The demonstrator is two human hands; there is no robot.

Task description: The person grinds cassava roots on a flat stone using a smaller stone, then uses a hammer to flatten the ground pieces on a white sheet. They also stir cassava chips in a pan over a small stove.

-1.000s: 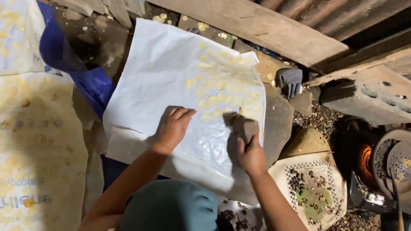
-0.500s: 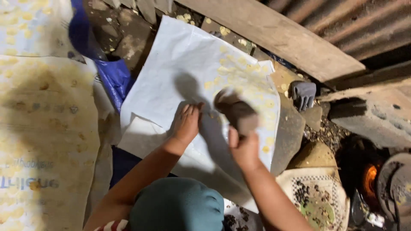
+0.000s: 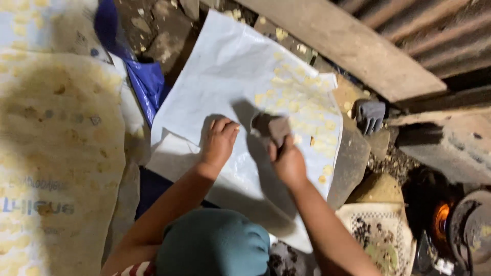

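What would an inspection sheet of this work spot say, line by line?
Surface: white plastic sheet spread over a flat stone slab on dirt ground.
Job's things: dark stone; small yellow pieces scattered on the sheet.
Clutter: blue plastic, grey glove, patterned tray holding dark bits.
Hands: left hand lies flat on the sheet; right hand grips the stone, raised above the sheet.
Cables: nothing seen.
Surroundings: printed sacks at left, wooden plank, glowing fire at right.

White plastic sheet speckled yellow, blue bag, grey-brown stone
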